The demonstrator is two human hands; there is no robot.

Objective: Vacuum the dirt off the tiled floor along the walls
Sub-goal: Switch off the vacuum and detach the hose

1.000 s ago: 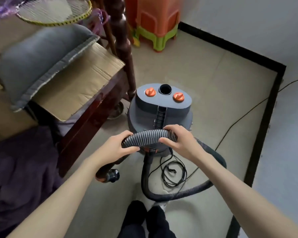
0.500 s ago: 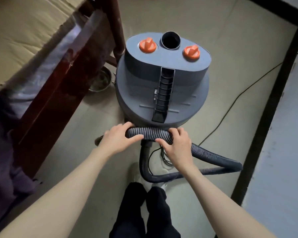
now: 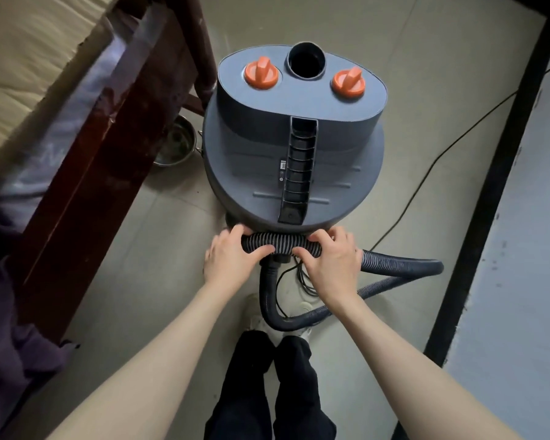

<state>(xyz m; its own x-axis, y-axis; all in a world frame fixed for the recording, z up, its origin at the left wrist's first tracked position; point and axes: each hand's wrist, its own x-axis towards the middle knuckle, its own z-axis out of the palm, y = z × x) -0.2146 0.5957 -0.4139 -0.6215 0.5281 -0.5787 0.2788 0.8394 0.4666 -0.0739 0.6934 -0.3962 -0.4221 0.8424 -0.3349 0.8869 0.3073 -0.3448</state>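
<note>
A grey canister vacuum (image 3: 294,160) with two orange knobs and a black handle stands on the beige tiled floor (image 3: 159,258), seen from above. Its ribbed dark hose (image 3: 285,243) runs across the canister's near side, then loops right and back toward my feet. My left hand (image 3: 232,260) grips the hose at its left end. My right hand (image 3: 332,260) grips it a little to the right. The hose's nozzle end is hidden.
A dark wooden bed frame (image 3: 102,160) with cardboard and purple cloth fills the left. A metal bowl (image 3: 175,146) sits beside the vacuum. A black power cord (image 3: 438,157) trails right toward the black skirting (image 3: 489,185) and white wall. My legs (image 3: 267,389) stand below.
The view has tilted down and come closer to the vacuum. Both hands kept their grip on the hose and lowered it against the canister's near side.
</note>
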